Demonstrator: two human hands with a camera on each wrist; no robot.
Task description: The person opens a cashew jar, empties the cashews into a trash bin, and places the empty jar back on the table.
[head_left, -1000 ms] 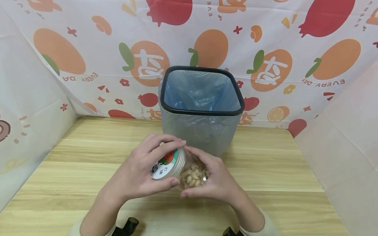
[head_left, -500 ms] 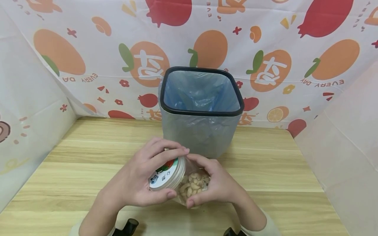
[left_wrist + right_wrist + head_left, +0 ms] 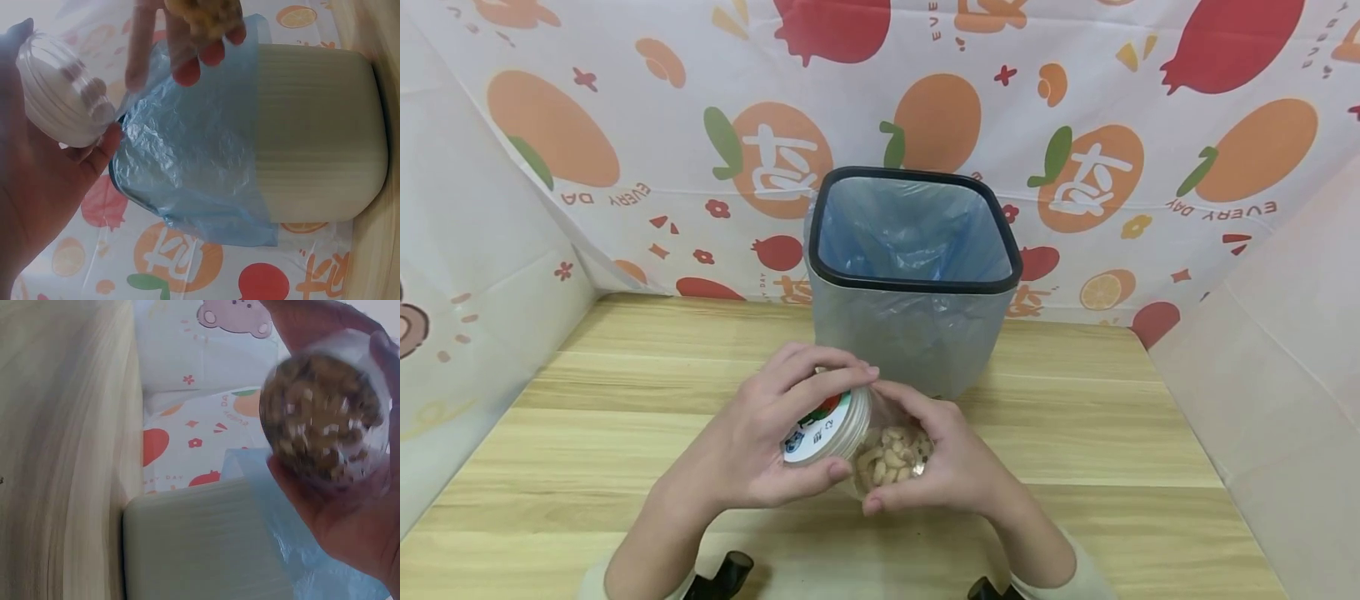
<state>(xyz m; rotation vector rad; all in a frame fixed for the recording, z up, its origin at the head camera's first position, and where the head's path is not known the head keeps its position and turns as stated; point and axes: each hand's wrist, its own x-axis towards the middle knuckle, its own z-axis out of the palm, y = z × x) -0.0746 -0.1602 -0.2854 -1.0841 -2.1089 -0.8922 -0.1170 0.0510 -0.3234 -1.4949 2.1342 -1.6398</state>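
A clear plastic jar (image 3: 880, 417) of pale, curved nuts that look like cashews (image 3: 891, 457) is held tilted over the near middle of the table. My left hand (image 3: 756, 442) grips its lid (image 3: 820, 433), which carries a white label with a red and green picture. Around the jar's lower end curl the fingers and thumb of my right hand (image 3: 943, 454). In the right wrist view, the jar's round bottom (image 3: 322, 415) faces the camera, with the nuts gathered against it. The left wrist view shows the lid (image 3: 69, 87) as a ridged clear ring under the left fingers.
Just beyond the hands stands a pale bin (image 3: 910, 333) with a black rim and a bluish plastic liner (image 3: 910, 233). It rests on a wood-grain table (image 3: 625, 400). A fruit-printed cloth (image 3: 865, 83) hangs behind it, and pale cloth panels close both sides.
Both hands dip slightly toward the body with the jar, then rise most of the way back. The nuts have shifted inside, and the jar's tilt has changed a little. The bin stays put.
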